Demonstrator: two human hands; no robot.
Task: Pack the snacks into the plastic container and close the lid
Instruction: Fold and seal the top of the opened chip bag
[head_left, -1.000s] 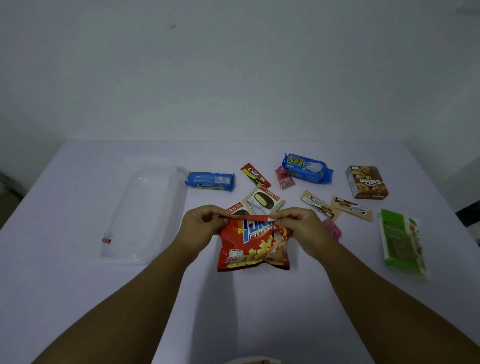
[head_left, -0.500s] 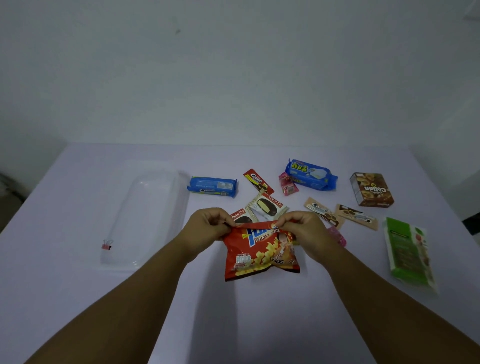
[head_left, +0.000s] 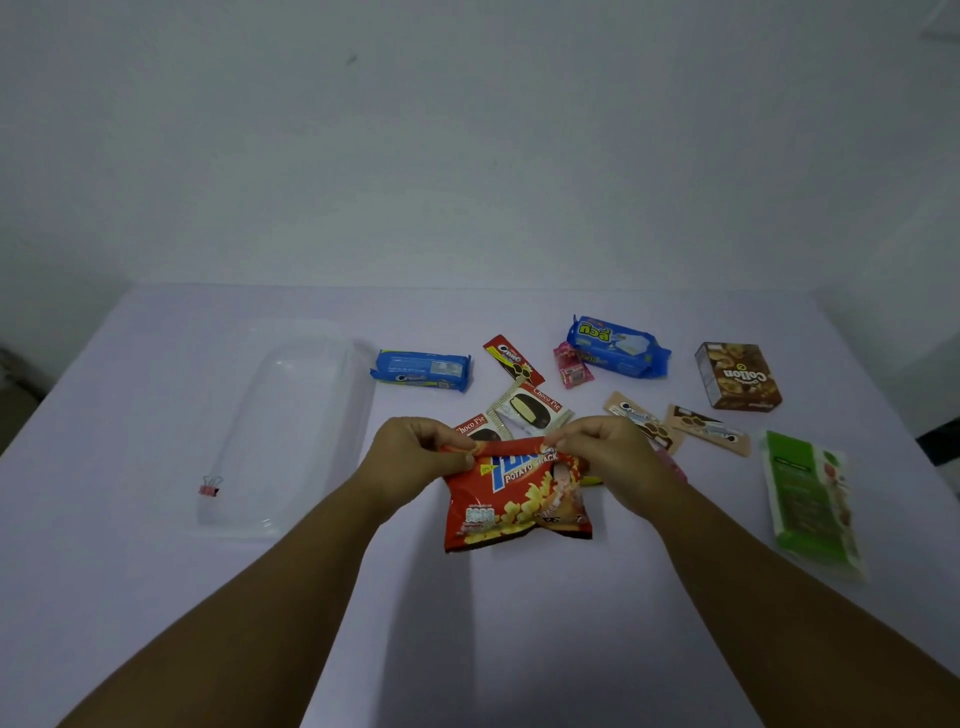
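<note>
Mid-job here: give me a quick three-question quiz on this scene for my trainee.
1. True or false: the red potato snack bag is already inside the plastic container.
2. Which hands pinch the bag's top edge? A) left only B) right only C) both
3. What small item lies by the container's near left corner?

Key: 1 false. 2 C: left hand and right hand. 3 the pink binder clip.

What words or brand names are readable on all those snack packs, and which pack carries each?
"POTATO SNACK": red chip bag, pinched at its top edge by the left hand and right hand; the big blue brand word is folded over, unreadable.
"Choco Pie": white wrapper, and again on the one beside it.
"Collon": brown box, upside down.
Blue packs, green pouch, small sachets: too small or blurred.
</note>
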